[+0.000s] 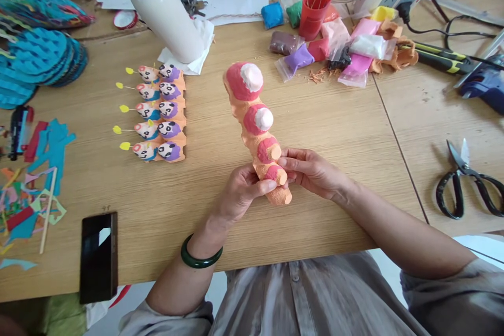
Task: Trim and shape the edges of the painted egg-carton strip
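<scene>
A red plastic cup (314, 21) at the far side of the tabletop (334, 110) holds a few thin sticks (319, 0). Around it lie clear packets with soft, clay-like lumps inside, among them a purple packet (298, 58), a white packet (369, 46) and a blue packet (272, 14). At far left, a smooth white bottle (167, 18) stands on crumpled tissue (205, 37).

The strip (251, 136) in hand, cut like an egg carton, is rough and matte orange, with five blunt cones in a row. Four wear pinkish-red bands; the two farthest also have white caps. To the left, an orange carton section (182, 100) bears two columns of animal faces, in purple and blue, with yellow-tipped picks on the left.

The strip is above the tabletop near the middle, slanting far-left to near-right. The left hand (243, 191) grips its near part, thumb across the fourth cone; the right hand (311, 168) has its fingers bent against the right edge.
</scene>
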{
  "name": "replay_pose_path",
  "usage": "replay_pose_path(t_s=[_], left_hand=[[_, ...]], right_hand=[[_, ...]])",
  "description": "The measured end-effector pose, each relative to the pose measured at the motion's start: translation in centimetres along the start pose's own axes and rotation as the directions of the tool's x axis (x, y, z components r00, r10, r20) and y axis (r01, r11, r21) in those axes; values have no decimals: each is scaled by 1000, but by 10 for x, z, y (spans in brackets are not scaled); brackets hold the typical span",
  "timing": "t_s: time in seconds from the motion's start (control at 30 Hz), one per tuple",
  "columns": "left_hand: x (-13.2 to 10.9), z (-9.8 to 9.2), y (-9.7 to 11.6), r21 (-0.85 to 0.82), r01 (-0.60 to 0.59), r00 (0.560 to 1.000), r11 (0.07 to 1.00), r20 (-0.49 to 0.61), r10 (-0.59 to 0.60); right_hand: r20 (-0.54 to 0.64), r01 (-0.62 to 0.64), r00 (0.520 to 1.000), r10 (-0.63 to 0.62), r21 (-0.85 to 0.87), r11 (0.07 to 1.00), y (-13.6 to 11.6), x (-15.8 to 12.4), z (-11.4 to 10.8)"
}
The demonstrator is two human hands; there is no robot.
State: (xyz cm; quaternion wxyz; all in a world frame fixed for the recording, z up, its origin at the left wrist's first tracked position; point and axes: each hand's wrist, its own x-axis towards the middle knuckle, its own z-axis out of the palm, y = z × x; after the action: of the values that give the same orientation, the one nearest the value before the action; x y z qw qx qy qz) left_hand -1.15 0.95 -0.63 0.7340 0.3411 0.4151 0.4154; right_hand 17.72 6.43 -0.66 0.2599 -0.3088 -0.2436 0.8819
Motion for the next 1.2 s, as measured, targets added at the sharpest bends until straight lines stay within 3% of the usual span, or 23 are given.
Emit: replay_pose_path(t_s=[0.1,0.27,0.5,0.73,1.0,1.1,1.2], left_hand=[[0,0,1,1,-1,1000,1000,-8,1],[0,-2,5,-42,18,995,999,100,-14],[0,3,-2,17,-3,997,1000,-83,4],[1,2,6,-105,35,997,994,79,-27],[1,0,-1,17,-34,999,999,10,34],[2,-1,0,-33,-30,997,999,63,32],[3,-2,4,-114,-10,999,993,36,14]], right_hand=[[-6,-5,1000,5,3,1000,0,0,0],[3,-7,1000,7,5,1000,0,0,-1],[-15,-6,1000,6,0,1000,2,1,-2],[-32,-14,999,14,-5,1000,-2,-1,1],[-34,7,999,-8,-32,999,-3,-2,3],[-58,19,998,-22,-42,999,-5,-4,5],[-59,32,998,-34,-46,998,-6,-5,7]])
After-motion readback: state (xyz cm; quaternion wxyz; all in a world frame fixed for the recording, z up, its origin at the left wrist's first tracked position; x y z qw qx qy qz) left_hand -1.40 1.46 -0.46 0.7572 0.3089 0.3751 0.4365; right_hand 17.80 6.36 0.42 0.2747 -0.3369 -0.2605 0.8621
